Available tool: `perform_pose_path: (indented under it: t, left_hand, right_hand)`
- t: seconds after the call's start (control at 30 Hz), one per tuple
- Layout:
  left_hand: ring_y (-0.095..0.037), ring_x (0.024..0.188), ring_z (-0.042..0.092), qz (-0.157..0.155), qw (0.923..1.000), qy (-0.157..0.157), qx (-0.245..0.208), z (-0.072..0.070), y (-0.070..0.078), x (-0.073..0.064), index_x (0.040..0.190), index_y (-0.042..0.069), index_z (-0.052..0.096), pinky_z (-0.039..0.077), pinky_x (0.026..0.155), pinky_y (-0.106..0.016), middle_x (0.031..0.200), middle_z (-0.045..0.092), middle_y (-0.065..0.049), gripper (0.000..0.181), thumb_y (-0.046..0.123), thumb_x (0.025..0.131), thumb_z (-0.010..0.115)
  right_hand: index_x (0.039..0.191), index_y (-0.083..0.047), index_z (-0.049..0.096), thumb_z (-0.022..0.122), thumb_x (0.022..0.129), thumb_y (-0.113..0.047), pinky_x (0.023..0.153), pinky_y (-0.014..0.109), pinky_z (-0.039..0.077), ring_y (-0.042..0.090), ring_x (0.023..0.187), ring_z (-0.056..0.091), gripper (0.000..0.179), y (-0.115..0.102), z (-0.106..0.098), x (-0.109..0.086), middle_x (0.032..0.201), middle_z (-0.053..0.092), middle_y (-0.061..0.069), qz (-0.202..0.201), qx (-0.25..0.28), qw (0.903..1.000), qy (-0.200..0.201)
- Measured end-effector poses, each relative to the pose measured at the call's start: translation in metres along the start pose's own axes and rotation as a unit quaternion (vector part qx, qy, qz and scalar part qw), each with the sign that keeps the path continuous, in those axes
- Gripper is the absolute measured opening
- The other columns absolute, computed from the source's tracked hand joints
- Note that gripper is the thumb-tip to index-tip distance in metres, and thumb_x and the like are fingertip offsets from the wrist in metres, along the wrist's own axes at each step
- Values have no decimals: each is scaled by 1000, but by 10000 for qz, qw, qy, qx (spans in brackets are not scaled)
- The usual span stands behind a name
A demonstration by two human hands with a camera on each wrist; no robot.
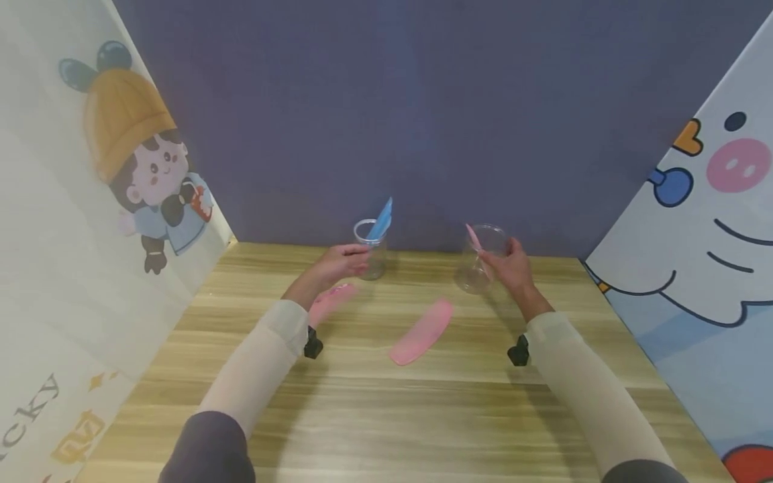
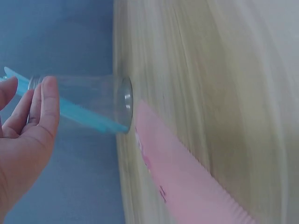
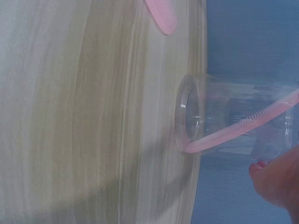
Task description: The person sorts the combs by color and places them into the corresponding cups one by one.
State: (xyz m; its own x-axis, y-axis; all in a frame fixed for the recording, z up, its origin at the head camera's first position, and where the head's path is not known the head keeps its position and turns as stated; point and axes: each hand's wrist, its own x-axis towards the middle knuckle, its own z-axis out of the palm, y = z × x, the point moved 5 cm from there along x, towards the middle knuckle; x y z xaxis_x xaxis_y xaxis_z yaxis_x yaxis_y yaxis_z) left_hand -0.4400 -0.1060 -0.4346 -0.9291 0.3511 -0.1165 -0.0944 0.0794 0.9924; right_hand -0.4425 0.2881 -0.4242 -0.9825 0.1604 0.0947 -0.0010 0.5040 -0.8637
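Note:
A clear plastic cup (image 1: 376,267) stands toward the back of the table with a blue comb (image 1: 382,221) leaning out of its rim. My left hand (image 1: 341,263) is beside this cup, and its loosely straight fingers (image 2: 49,100) overlap the rim area in the left wrist view. To the right, my right hand (image 1: 512,270) holds a second clear cup (image 1: 470,278) by its upper side, thumb toward the front. A pink comb (image 3: 233,129) slants inside that cup, its teeth visible through the wall. The far fingers of the right hand are partly hidden.
Two more pink combs lie on the wooden table (image 1: 386,416): one (image 1: 423,332) in the middle, another (image 1: 331,302) below the left hand, partly covered by the forearm. A dark blue panel (image 1: 423,121) rises behind the table, and printed panels stand on both sides.

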Motion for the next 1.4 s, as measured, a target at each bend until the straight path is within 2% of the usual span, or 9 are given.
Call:
perform_pose_path:
  t: [0.27, 0.43, 0.57, 0.7, 1.0, 1.07, 1.13, 1.33, 1.4]
  left_hand:
    - [-14, 105, 68, 43, 10000, -34, -17, -12, -5, -10, 150, -10, 39, 47, 114, -45, 149, 42, -40, 49, 5, 105, 51]
    - [-38, 128, 61, -115, 9991, 13, 400, -19, -10, -17, 150, -11, 39, 47, 114, -45, 149, 44, -38, 50, 4, 104, 53]
    - [-45, 135, 53, -176, 9923, 135, 1219, -23, -14, -26, 148, -9, 43, 50, 112, -46, 147, 51, -32, 49, 7, 103, 55]
    - [-41, 128, 59, -118, 9692, 310, 2441, -28, -15, -38, 145, -7, 49, 56, 104, -46, 142, 57, -29, 49, 11, 100, 60]
    - [-46, 128, 57, -532, 8903, 318, 4511, -31, -22, -70, 134, -12, 57, 51, 107, -55, 138, 60, -30, 58, 26, 93, 73]
    - [-44, 125, 59, -752, 8786, 268, 4708, -32, -26, -76, 134, -13, 56, 52, 106, -53, 137, 61, -29, 62, 27, 91, 75]
    - [-41, 114, 63, -930, 8728, 253, 4784, -33, -31, -80, 128, -13, 60, 54, 100, -52, 127, 65, -29, 58, 26, 89, 77]
    - [-32, 96, 65, -988, 8456, 344, 5234, -35, -42, -89, 117, -12, 62, 61, 84, -43, 110, 68, -25, 55, 28, 83, 80]
    - [-30, 89, 68, -1189, 8393, 318, 5296, -35, -44, -94, 117, -13, 61, 63, 76, -38, 109, 68, -26, 59, 30, 82, 82]
  right_hand:
    - [160, 5, 18, 76, 90, -42, 122, 55, 35, 46, 146, 37, 102, 5, -4, 2, 158, 35, 34, -129, -218, 9994, 248]
    - [160, 3, 20, 76, 88, -47, 121, 56, 37, 46, 146, 39, 104, 8, -4, 1, 158, 36, 32, -52, -235, 9994, 264]
    - [161, 2, 17, 76, 90, -45, 122, 55, 35, 46, 148, 36, 104, 9, -4, -1, 160, 32, 31, -43, -178, 9997, 187]
    - [161, 1, 15, 75, 90, -46, 123, 55, 34, 47, 148, 35, 104, 9, -5, -2, 161, 31, 31, -73, -185, 9997, 157]
    - [161, 2, 16, 73, 91, -50, 121, 56, 36, 47, 147, 37, 105, 8, -6, -3, 160, 33, 31, -130, -430, 9989, 118]
    - [161, 1, 15, 73, 91, -50, 121, 57, 36, 47, 147, 37, 105, 8, -7, -3, 160, 33, 32, -147, -437, 9989, 101]
    - [162, 1, 15, 72, 91, -51, 120, 57, 36, 47, 147, 36, 105, 9, -7, -3, 161, 32, 31, -148, -438, 9989, 65]
    - [162, 1, 15, 73, 91, -51, 120, 58, 37, 47, 147, 37, 105, 9, -8, -3, 161, 32, 31, -191, -440, 9988, 58]
    - [161, 1, 15, 73, 90, -51, 120, 57, 37, 47, 146, 38, 105, 9, -8, -3, 160, 33, 30, -208, -441, 9988, 84]
